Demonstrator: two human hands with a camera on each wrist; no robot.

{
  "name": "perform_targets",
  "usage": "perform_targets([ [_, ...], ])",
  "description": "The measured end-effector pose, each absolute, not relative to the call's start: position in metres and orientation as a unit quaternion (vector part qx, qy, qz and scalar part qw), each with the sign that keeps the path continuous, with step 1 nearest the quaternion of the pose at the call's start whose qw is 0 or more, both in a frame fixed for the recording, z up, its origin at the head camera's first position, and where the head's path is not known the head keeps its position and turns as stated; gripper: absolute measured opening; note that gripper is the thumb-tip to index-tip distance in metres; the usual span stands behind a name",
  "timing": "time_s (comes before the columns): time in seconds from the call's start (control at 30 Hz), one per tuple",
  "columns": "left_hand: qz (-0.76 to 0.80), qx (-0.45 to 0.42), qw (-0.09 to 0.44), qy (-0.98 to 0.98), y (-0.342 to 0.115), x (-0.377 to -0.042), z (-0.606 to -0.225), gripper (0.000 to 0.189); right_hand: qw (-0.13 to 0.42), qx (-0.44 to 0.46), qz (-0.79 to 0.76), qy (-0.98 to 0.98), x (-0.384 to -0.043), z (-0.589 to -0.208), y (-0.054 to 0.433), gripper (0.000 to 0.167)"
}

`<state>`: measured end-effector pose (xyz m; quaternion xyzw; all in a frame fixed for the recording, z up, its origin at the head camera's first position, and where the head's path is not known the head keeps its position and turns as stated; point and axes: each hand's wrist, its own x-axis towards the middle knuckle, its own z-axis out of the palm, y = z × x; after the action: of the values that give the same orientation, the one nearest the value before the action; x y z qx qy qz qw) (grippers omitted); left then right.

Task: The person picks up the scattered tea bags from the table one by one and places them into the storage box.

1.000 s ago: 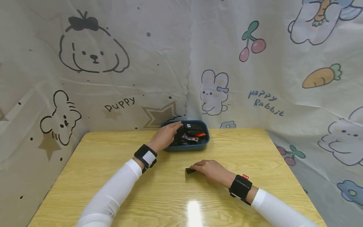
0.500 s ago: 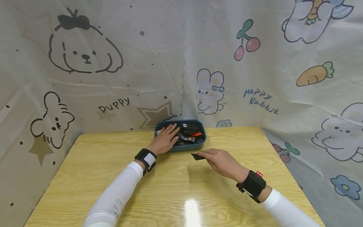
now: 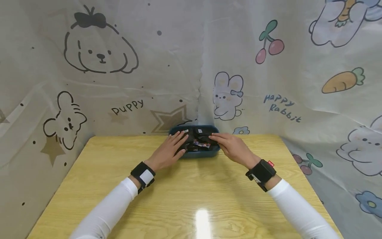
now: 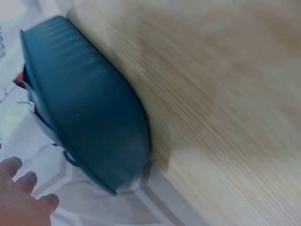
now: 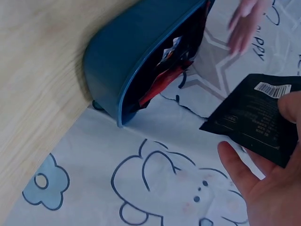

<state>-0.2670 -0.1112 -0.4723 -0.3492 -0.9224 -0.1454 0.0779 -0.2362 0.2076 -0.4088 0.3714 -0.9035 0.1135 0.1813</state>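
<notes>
Between thumb and fingers my right hand [image 3: 235,149] pinches a flat black packet [image 5: 256,117] with a white barcode label. It is held over the right end of a dark blue oblong bin [image 3: 198,154], seen best in the right wrist view. Inside the bin lie several mostly black packets, among them a red one [image 5: 162,87] and a multicoloured one [image 3: 202,144]. My left hand [image 3: 167,151] reaches over the bin's left end with fingers extended and spread, holding nothing. In the left wrist view, part of that hand [image 4: 26,200] shows beyond the bin's rim.
The bin stands at the back edge of a light wood-grain table [image 3: 179,192]. Directly behind it hangs a pale cloth [image 3: 170,83] with cartoon prints, which also runs along both sides. Black bands [image 3: 261,174] circle both wrists.
My right hand has lifted the black packet off the table and carried it forward to the bin's right end. My left hand's fingers have spread out over the bin's left end.
</notes>
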Motion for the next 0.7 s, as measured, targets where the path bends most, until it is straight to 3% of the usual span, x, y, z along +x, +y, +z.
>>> perform_targets([
  [0.4, -0.166, -0.389, 0.058, -0.904, -0.105, -0.177, -0.466, 0.057, 0.168, 0.331, 0.134, -0.919, -0.298, -0.446, 0.194, 0.040],
  [0.53, -0.166, -0.387, 0.042, -0.906, -0.102, -0.151, -0.470, 0.057, 0.104, 0.316, 0.143, -0.932, -0.298, -0.462, 0.191, 0.041],
  [0.7, -0.186, -0.375, 0.029, -0.908, -0.102, -0.137, -0.472, 0.058, 0.034, 0.286, 0.151, -0.946, -0.293, -0.473, 0.192, 0.054],
])
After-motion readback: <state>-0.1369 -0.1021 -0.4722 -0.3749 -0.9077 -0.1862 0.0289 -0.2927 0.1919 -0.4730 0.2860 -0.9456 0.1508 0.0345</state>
